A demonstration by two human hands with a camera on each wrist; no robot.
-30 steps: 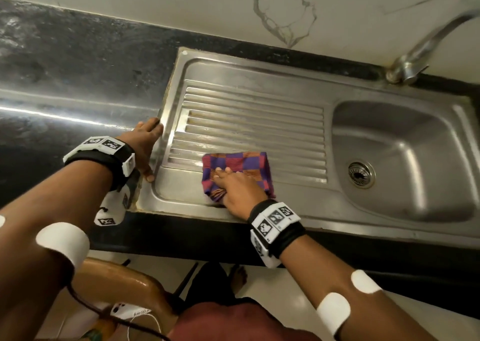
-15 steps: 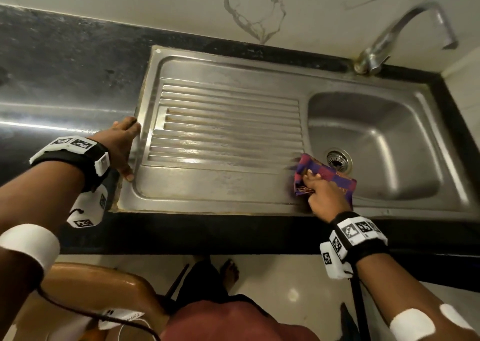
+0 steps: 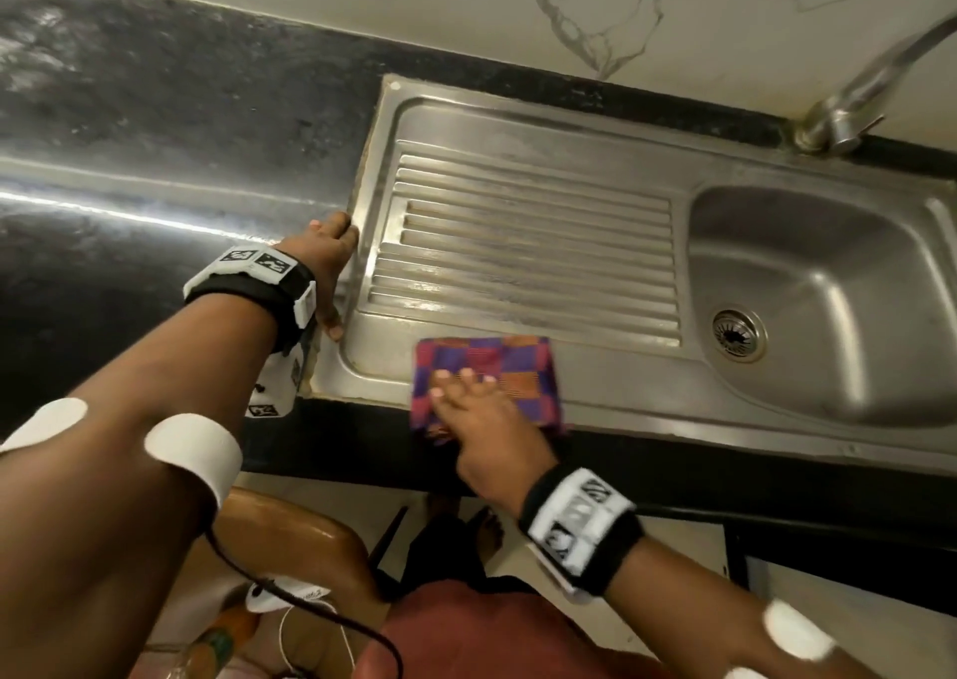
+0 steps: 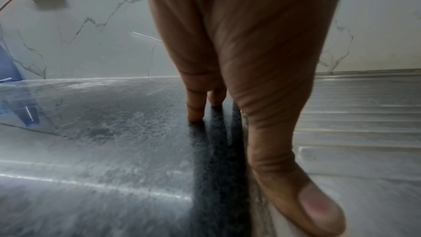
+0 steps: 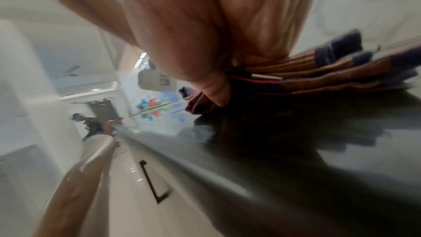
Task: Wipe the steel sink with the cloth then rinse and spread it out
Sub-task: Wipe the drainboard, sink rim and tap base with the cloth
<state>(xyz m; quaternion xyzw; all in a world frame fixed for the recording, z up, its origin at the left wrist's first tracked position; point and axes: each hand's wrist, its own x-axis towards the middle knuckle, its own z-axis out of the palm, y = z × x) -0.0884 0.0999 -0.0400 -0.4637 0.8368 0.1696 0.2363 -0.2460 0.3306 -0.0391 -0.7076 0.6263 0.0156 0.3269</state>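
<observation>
Steel sink (image 3: 518, 124): brushed stainless, pressed in one piece; ribbed drainboard on the left, rounded rectangular basin on the right with a round perforated drain strainer (image 3: 738, 334). Set into a black speckled stone worktop (image 3: 155, 124), glossy, with a bright streak of reflected light.

Cloth (image 3: 518, 362): woven check in purple, red and orange, folded to a flat pad with layered edges; lies on the flat front strip of the drainboard, its near edge overhanging the sink's front rim.

Right hand (image 3: 487, 430): flat on the cloth, fingers (image 3: 468, 378) straight and slightly apart, pressing down.

Left hand (image 3: 329, 264): fingers straight and together, resting on the worktop against the sink's left rim; thumb on the steel.

Tap (image 3: 849, 103): curved metal spout, cut off at the frame's right edge.

Wall: pale veined marble. Right wrist view heavily blurred; background unreadable.
</observation>
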